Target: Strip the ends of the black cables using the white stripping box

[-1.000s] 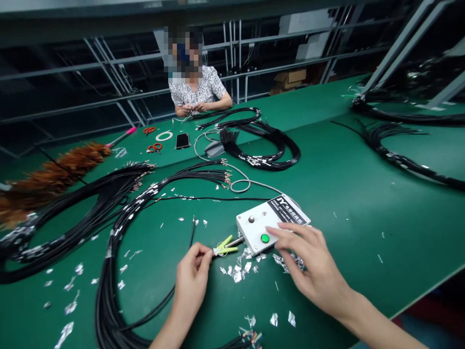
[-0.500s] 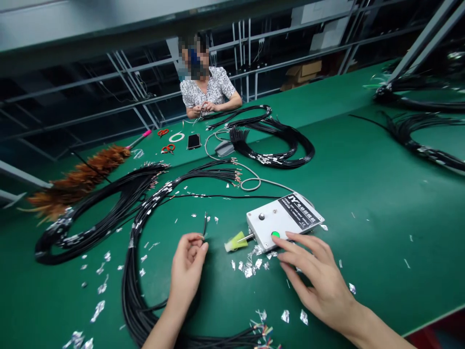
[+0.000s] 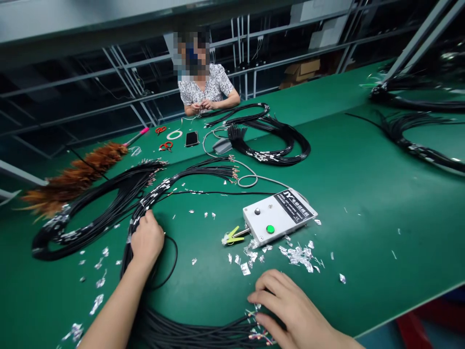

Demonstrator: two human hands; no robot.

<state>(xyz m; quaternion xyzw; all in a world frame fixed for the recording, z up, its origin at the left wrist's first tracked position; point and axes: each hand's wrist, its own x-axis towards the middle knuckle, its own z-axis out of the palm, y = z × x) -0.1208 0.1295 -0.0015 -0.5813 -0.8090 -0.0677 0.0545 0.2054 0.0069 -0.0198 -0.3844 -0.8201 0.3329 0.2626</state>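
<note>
My left hand (image 3: 147, 237) is closed around a black cable (image 3: 176, 257) over the left side of a curved black cable bundle (image 3: 196, 329); a loop of that cable hangs out beside the hand. At the bundle's near end, stripped ends with coloured wires (image 3: 256, 334) lie by my right hand (image 3: 290, 310). The right hand's thumb and fingers are apart, curved around those ends. Beyond it stands a grey wire-twisting machine (image 3: 267, 220) with a green button (image 3: 270, 229). A yellow clip (image 3: 232, 236) sits on its shaft, its jaws spread at the shaft side.
Foil scraps (image 3: 300, 257) litter the table (image 3: 363, 218). Other cable coils (image 3: 65, 237) lie left, behind and right. Red-handled scissors (image 3: 166, 146), a phone (image 3: 192, 138), tape and a feather duster (image 3: 80, 169) lie farther back. A co-worker (image 3: 207, 87) sits opposite, hands together.
My left hand has moved left and down onto the bundle, carrying the cable end away from the clip. My right hand has left the green button and come nearer, to the wire ends.
</note>
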